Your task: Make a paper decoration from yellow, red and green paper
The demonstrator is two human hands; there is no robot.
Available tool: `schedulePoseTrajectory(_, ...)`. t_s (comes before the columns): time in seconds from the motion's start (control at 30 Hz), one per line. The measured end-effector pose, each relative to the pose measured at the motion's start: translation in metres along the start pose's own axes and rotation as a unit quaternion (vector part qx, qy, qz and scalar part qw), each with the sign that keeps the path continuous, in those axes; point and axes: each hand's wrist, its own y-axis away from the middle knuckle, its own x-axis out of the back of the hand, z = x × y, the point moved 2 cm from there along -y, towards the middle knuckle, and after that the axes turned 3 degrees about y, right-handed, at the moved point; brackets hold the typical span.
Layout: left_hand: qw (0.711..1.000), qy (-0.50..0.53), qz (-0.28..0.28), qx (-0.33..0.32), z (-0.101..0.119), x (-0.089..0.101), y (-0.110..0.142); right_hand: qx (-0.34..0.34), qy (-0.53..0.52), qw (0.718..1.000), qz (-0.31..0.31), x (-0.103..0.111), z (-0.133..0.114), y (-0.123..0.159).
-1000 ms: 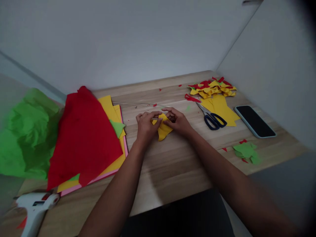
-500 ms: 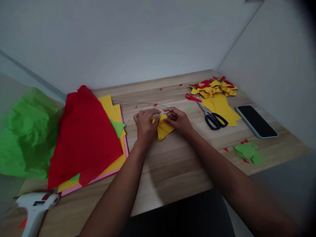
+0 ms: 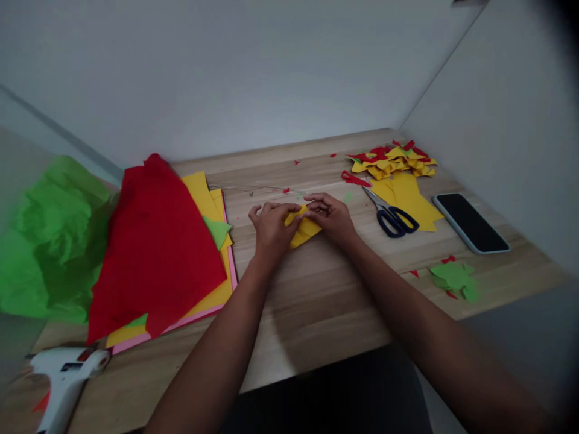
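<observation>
A creased piece of yellow paper [image 3: 306, 231] is held between my two hands over the middle of the wooden table. My left hand [image 3: 274, 228] pinches its left side between thumb and fingers. On the right side, my right hand [image 3: 332, 218] closes thumb and fingers on the same paper. Parts of the paper are hidden behind the fingers. Just beyond the hands, a thin wire [image 3: 262, 188] lies along the table with small red scraps near it.
Scissors [image 3: 392, 218] lie on yellow strips [image 3: 411, 196] to the right, beside a phone [image 3: 470, 223]. Behind them is a pile of cut paper [image 3: 393, 161]. Green scraps [image 3: 455, 277] sit near the right front. Red paper [image 3: 156, 253], crumpled green paper [image 3: 54, 241] and a glue gun [image 3: 66, 374] occupy the left.
The yellow paper has turned and been refolded between my fingers, its lower corner now pointing less toward me. Both hands shifted slightly; my left fingers loosened, then closed on the paper again.
</observation>
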Motion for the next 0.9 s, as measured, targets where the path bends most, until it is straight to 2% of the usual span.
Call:
schedulePoseTrajectory(0.17, 1.000, 0.009, -0.001, 0.028, -0.0012, -0.0012, 0.0001, 0.024, 0.038, 0.999, -0.010, -0.0016, -0.0017, 0.0030)
schedulePoseTrajectory(0.43, 1.000, 0.003, -0.016, 0.003, 0.0007, 0.0019, -0.0001, 0.057, 0.125, 0.990, 0.018, 0.0034, -0.0024, 0.0039)
schedulePoseTrajectory(0.67, 1.000, 0.003, -0.031, 0.001, 0.0005, 0.0019, -0.0004, 0.044, 0.112, 0.993, 0.019, 0.0039, 0.0014, 0.0028)
schedulePoseTrajectory(0.9, 1.000, 0.012, -0.019, 0.001, -0.0012, 0.0000, 0.0000, 0.033, 0.098, 0.995, 0.015, 0.0036, -0.0002, 0.0025)
